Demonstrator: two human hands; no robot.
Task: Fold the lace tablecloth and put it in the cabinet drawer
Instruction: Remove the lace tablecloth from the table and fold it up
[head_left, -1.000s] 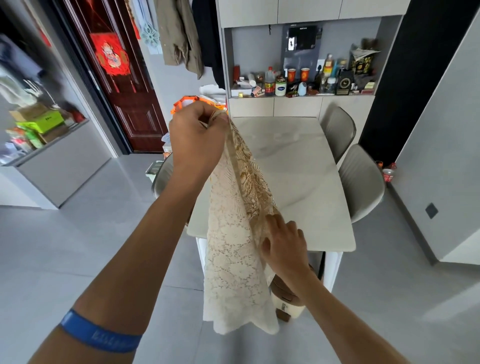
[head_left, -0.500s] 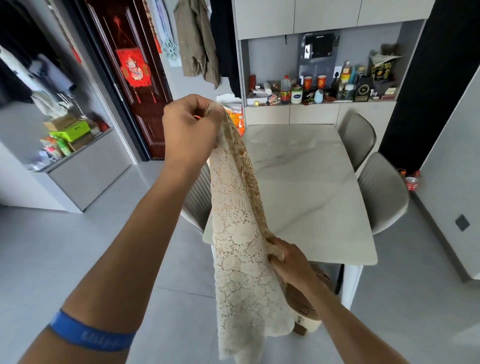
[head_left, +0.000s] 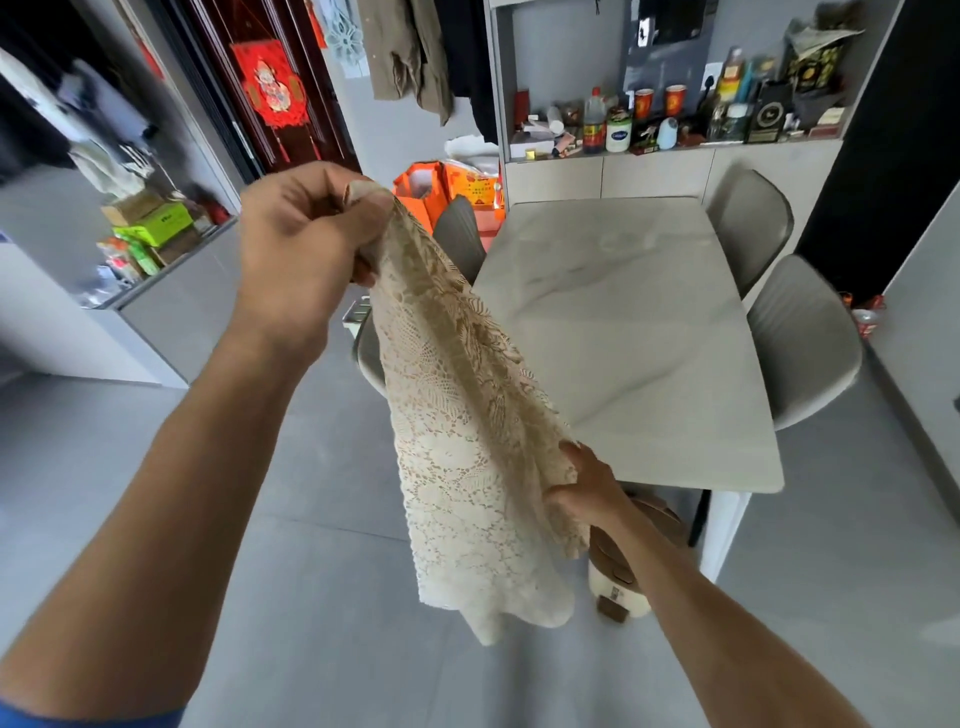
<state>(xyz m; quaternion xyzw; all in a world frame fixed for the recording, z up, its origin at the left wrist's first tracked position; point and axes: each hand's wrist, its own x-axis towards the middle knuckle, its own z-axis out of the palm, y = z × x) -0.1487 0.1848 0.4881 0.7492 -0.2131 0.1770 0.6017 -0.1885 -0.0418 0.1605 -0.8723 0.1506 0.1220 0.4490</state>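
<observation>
Keep your left hand high and its pinch on the top edge firm, so the cloth hangs straight and its layers line up; then, I'd judge, bring the lower part up to meet the top for the next fold, matching edges before you let anything go. The cloth hangs in the air from that left hand, slanting down to your right hand, which grips its right edge low down, fingers curled into the lace. Its tail dangles below, just in front of the table, which could serve for flattening it.
</observation>
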